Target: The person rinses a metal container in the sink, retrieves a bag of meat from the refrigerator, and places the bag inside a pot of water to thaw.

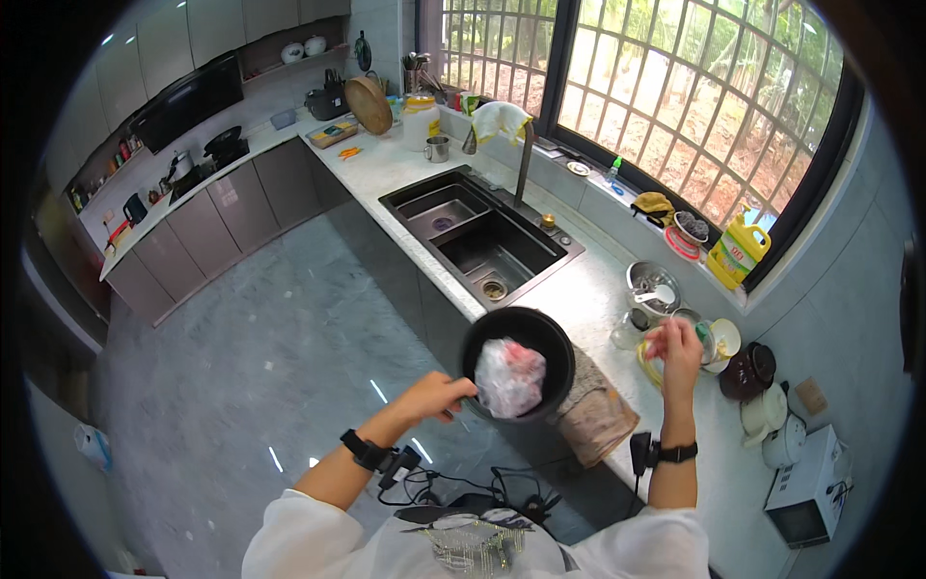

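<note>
My left hand grips the near rim of a round black bowl, holding it just off the counter's front edge. Inside the bowl lies a clear plastic bag with something pink and red in it. My right hand reaches over the counter and pinches a small thin object above a group of small bowls and cups; what it pinches is too small to tell. A brownish cloth lies on the counter under the black bowl's right side.
A dark double sink with a tall faucet is set in the pale counter. A metal bowl, yellow oil jug, dark clay pot and white appliance stand at right. Grey floor lies to the left.
</note>
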Available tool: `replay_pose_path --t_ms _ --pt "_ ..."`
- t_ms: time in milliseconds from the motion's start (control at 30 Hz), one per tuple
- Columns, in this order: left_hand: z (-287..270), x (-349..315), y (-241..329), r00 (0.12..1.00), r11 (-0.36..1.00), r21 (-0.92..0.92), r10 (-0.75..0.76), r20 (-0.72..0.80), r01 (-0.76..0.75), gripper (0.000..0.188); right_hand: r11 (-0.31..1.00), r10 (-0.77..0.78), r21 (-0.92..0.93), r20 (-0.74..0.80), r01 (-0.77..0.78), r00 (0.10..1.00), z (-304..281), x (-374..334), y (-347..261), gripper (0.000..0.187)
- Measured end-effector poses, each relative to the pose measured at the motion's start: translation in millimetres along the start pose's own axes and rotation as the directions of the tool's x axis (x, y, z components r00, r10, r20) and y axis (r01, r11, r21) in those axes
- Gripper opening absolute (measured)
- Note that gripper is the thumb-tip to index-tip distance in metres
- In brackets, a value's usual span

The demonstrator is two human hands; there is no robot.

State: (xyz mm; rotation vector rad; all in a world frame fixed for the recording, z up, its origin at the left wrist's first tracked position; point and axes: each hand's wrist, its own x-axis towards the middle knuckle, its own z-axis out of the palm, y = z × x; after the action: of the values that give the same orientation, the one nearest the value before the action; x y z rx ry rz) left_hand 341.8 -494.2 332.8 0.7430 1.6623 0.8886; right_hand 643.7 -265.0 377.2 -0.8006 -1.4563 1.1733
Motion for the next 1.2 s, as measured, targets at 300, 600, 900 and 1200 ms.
replay_pose_path --t_ms 300,600,900,1200 --pt "-189.0 -36.8 21.9 0.990 0.992 -0.123 -0.020 -0.136 0.003 0.038 0.992 -0.033 -0.114 0.118 0.046 0.992 146.4 74.7 -25.9 0.024" --pt "-305.6 44.0 44.8 0.974 0.985 -0.170 -0.062 -0.220 0.024 0.036 0.957 0.163 -0.255 0.088 -0.136 0.983 222.6 191.6 51.2 0.034" --pt "-402.3 172.8 101.7 0.969 0.991 -0.115 -0.095 -0.228 0.070 0.038 0.922 0.227 -0.314 -0.043 -0.229 0.973 263.9 324.5 87.6 0.039" --pt "-453.3 356.4 145.2 0.984 0.989 -0.057 -0.138 -0.108 0.133 0.039 0.743 0.411 -0.530 -0.121 -0.408 0.904 287.2 416.9 157.2 0.043"
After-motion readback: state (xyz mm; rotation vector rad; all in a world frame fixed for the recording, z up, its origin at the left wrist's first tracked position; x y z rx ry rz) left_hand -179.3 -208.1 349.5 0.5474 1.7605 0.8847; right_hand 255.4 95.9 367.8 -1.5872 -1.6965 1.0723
